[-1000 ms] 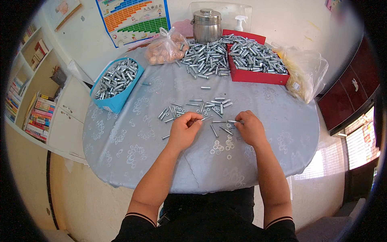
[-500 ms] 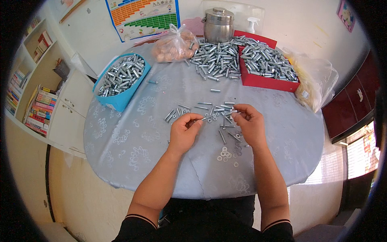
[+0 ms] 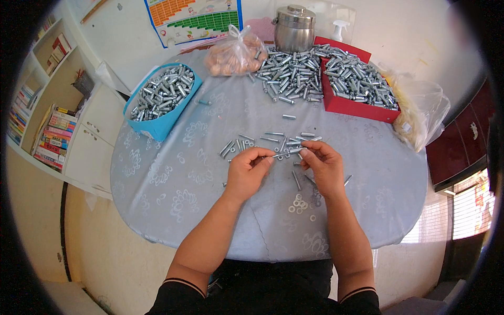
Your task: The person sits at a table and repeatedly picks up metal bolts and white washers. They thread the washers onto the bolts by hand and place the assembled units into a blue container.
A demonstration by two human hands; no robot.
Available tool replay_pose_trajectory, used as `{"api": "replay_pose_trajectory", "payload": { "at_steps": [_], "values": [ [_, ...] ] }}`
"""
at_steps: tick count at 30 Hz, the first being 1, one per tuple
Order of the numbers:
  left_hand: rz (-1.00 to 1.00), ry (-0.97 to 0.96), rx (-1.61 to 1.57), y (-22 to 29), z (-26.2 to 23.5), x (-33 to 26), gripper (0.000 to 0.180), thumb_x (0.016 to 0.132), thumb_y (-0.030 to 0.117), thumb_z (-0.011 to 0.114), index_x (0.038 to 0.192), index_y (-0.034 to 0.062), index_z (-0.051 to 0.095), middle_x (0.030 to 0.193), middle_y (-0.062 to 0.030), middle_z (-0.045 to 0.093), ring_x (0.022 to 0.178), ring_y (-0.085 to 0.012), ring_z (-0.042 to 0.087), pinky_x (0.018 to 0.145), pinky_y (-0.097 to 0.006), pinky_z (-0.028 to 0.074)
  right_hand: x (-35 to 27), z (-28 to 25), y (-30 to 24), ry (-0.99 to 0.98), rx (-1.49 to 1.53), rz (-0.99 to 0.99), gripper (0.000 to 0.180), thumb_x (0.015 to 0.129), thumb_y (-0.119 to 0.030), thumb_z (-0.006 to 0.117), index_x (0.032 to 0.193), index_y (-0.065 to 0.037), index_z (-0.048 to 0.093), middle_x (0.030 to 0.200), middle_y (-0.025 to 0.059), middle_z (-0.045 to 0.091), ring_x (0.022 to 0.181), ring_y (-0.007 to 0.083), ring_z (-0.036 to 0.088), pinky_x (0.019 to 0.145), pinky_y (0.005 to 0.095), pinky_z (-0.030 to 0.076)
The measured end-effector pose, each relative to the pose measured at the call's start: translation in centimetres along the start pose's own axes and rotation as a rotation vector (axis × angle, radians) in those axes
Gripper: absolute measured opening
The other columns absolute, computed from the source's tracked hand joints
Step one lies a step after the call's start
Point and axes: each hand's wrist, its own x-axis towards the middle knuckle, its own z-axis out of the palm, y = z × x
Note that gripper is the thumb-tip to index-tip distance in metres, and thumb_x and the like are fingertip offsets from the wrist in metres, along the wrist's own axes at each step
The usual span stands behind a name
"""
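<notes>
My left hand (image 3: 248,170) and my right hand (image 3: 324,167) meet over the middle of a round table with a grey patterned cloth (image 3: 173,178). Between their fingertips they hold a thin metal bolt (image 3: 283,154) lying crosswise. Several loose bolts (image 3: 247,142) lie just beyond my hands. A small cluster of metal washers (image 3: 299,202) lies on the cloth under my right wrist.
A blue tray of metal sleeves (image 3: 161,100) sits at the far left, a red tray (image 3: 357,86) and a loose heap of sleeves (image 3: 289,73) at the back. A clear bag (image 3: 235,52), a steel canister (image 3: 294,27) and another plastic bag (image 3: 420,113) stand around them. Bookshelves (image 3: 37,105) line the left.
Both hands have come closer together and now hold one bolt between them; the view has tilted slightly, so the table sits lower in the picture.
</notes>
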Motion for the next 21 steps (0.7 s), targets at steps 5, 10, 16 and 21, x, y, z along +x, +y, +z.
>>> {"api": "replay_pose_trajectory", "payload": {
  "at_steps": [5,10,16,21],
  "values": [
    [-0.016,-0.005,-0.001,-0.4,-0.1,0.1,0.012,0.088,0.003,0.064,0.099,0.0003,0.069,0.078,-0.0012,0.063,0.066,-0.0087,0.058,0.059,-0.023,0.047,0.0,-0.2,0.0,0.005,-0.065,0.001,0.019,0.088,-0.007,0.068,0.105,0.001,0.067,0.083,0.0024,0.065,0.069,0.0087,0.058,0.061,0.0224,0.048],
    [0.006,-0.006,0.014,-0.5,0.1,0.1,0.012,0.088,0.003,0.064,0.099,0.0001,0.068,0.079,-0.0020,0.063,0.067,-0.0093,0.059,0.060,-0.024,0.049,0.0,-0.4,0.2,0.001,-0.052,0.024,0.018,0.088,-0.007,0.068,0.104,-0.001,0.068,0.082,0.0012,0.065,0.069,0.0078,0.057,0.061,0.0220,0.047],
    [0.040,-0.020,0.059,-0.5,0.1,0.1,0.013,0.088,0.003,0.063,0.100,-0.0002,0.068,0.080,-0.0024,0.063,0.067,-0.0090,0.059,0.061,-0.023,0.048,0.0,-0.8,0.8,-0.046,-0.098,0.021,0.017,0.089,-0.007,0.066,0.104,0.000,0.068,0.081,0.0011,0.065,0.067,0.0078,0.057,0.061,0.0227,0.047],
    [-0.088,-0.050,-0.050,-0.4,0.5,0.0,0.019,0.091,0.001,0.060,0.108,-0.0036,0.066,0.095,-0.0077,0.069,0.081,-0.0140,0.066,0.071,-0.026,0.054,-0.3,-0.3,0.3,-0.105,-0.075,0.069,0.016,0.089,-0.005,0.065,0.104,0.001,0.067,0.083,0.0027,0.067,0.071,0.0091,0.060,0.064,0.0232,0.049]
  ]
}}
